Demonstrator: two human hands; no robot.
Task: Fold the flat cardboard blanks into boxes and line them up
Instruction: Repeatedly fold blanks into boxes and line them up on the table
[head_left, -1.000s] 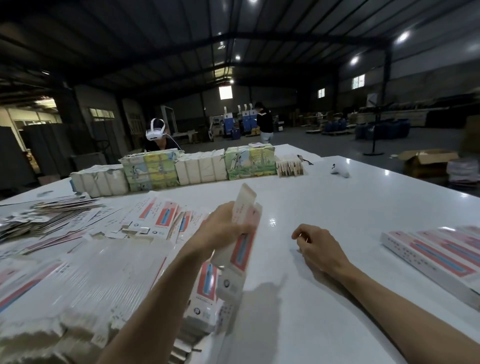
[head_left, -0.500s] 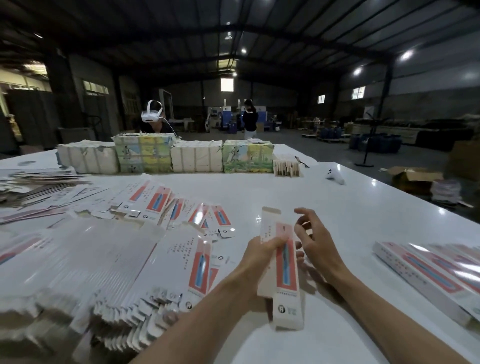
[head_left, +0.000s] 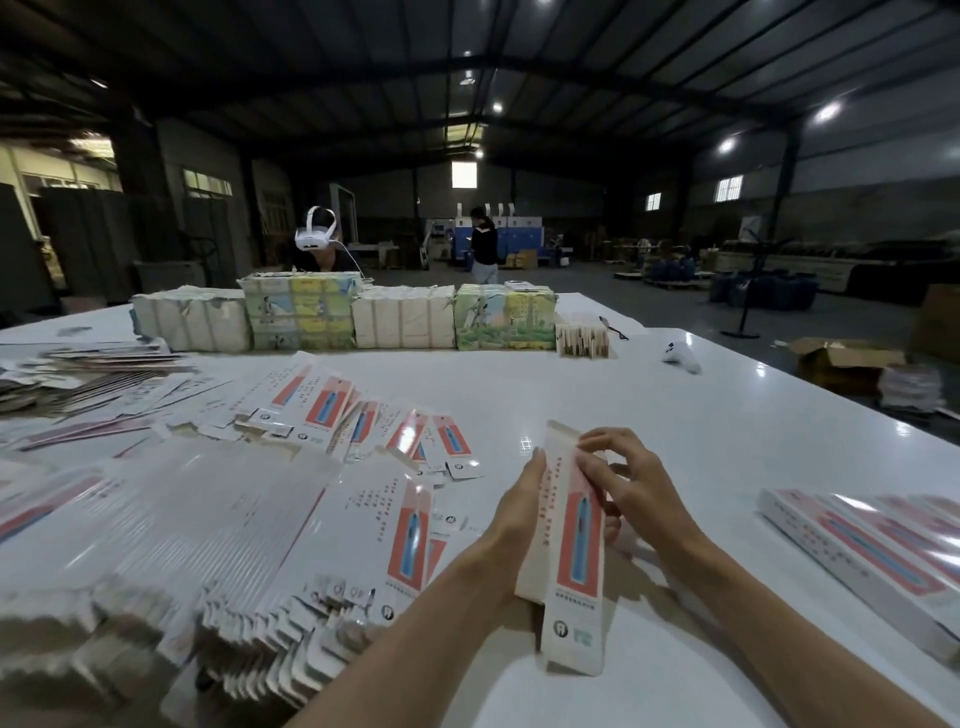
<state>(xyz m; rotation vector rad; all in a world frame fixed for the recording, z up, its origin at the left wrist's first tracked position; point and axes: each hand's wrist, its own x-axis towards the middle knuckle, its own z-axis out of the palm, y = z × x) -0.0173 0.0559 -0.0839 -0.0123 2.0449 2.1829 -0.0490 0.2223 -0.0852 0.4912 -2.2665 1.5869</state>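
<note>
A long white cardboard blank (head_left: 574, 561) with a red and blue panel is held upright over the white table (head_left: 675, 415). My left hand (head_left: 519, 509) grips its left edge. My right hand (head_left: 628, 488) pinches its upper right side with curled fingers. A big fanned pile of flat blanks (head_left: 218, 530) lies to the left of my left arm. Folded boxes (head_left: 878, 551) lie side by side in a row at the right edge.
Bundled stacks of printed card (head_left: 343, 317) form a wall along the table's far side. A person wearing a white headset (head_left: 314, 239) sits behind them. Loose sheets (head_left: 78, 374) lie at far left. An open carton (head_left: 841, 358) stands on the floor at right.
My left hand carried the blank from above the pile to the middle of the table. My right hand rose off the table and took hold of its upper right side.
</note>
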